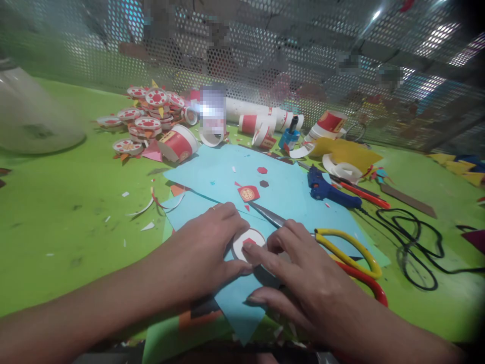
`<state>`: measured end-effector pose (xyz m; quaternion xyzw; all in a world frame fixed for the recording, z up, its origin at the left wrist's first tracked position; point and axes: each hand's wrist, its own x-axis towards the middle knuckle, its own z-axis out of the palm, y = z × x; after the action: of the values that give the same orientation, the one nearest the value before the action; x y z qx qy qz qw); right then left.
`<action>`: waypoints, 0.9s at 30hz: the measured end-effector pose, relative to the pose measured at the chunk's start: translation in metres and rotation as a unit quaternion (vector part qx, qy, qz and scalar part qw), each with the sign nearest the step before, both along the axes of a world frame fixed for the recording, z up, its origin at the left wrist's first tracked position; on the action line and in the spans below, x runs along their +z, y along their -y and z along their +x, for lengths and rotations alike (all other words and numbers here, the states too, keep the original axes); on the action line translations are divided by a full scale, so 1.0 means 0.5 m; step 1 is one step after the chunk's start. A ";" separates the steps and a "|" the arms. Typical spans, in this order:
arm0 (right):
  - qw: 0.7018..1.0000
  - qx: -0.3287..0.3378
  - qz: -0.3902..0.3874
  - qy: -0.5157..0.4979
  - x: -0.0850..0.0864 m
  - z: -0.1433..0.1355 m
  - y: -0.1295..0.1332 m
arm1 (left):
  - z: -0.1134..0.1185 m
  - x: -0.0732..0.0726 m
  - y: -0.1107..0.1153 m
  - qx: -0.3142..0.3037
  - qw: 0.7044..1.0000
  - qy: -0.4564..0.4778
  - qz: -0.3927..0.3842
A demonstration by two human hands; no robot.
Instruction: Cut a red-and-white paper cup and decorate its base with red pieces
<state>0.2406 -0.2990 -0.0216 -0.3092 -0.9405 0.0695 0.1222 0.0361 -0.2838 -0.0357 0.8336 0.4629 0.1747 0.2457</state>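
A round white paper disc (239, 247) with a red hexagon (249, 241) at its centre lies on light blue paper (212, 172). Around its left edge my left hand (212, 242) is closed, thumb below and fingers above. My right hand (303, 268) touches the red hexagon with its index fingertip, its thumb held apart and nothing in its grasp. Scissors (267, 215) with yellow and red handles lie partly beneath my right hand. Beyond the disc are a red piece with a gold emblem (248, 193), a red hexagon (262, 170) and a dark hexagon (264, 183).
Decorated discs (147, 126) are piled at the back left, near paper cups (179, 143). A blue glue gun (331, 189) and its black cord lie right, beside a red-handled tool (366, 196). Yellow paper (344, 151) and a perforated screen (265, 65) stand behind.
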 end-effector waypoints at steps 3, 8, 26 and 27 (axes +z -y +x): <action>0.999 -0.013 0.003 -0.042 0.002 0.010 0.005 | -0.001 0.002 0.000 0.001 1.000 -0.001 -0.003; 0.998 0.008 0.033 -0.057 -0.001 0.015 0.005 | 0.000 0.003 0.001 0.001 1.000 -0.005 -0.006; 0.998 0.029 0.039 -0.028 -0.013 0.011 0.000 | 0.003 0.006 -0.001 -0.004 0.999 -0.026 -0.020; 0.999 0.028 0.038 -0.027 -0.015 0.012 0.000 | 0.003 0.006 -0.001 -0.006 1.000 -0.025 -0.017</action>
<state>0.2468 -0.2989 -0.0289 -0.2760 -0.9471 0.0458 0.1573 0.0376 -0.2835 -0.0328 0.8360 0.4668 0.1444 0.2497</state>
